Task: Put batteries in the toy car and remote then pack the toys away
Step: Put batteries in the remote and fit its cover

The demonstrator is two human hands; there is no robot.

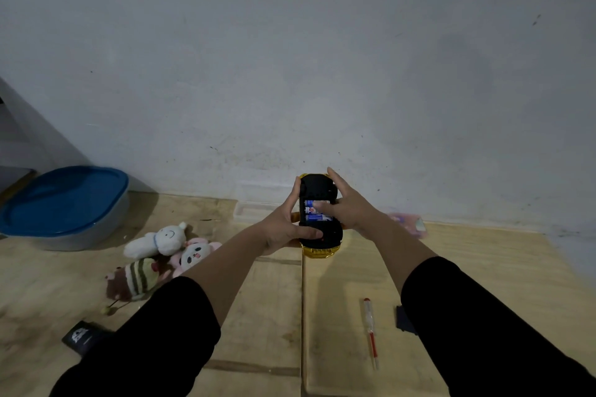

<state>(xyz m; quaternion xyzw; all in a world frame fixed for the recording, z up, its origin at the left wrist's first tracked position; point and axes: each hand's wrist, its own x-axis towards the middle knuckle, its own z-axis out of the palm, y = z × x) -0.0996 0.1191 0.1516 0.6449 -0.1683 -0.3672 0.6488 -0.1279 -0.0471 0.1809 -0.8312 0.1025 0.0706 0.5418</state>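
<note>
A yellow toy car [317, 186] is held upside down above the wooden floor, its black underside facing me. The battery bay is uncovered and shows blue and white batteries [317, 219] lying side by side. My left hand [285, 227] grips the car's left side, thumb across the near end. My right hand [346, 206] holds the right side, with a finger pressing on the batteries. A dark flat piece [404, 319] lies on the floor by my right sleeve; whether it is the bay's cover is unclear. No remote is visible.
A grey tub with a blue lid [64, 206] stands at the left wall. Plush toys [161, 254] lie on the floor left of my arm. A red-handled screwdriver [370, 332] lies at the right, a clear plastic box [254, 209] and a pink packet [409, 224] near the wall, a black card [82, 335] at lower left.
</note>
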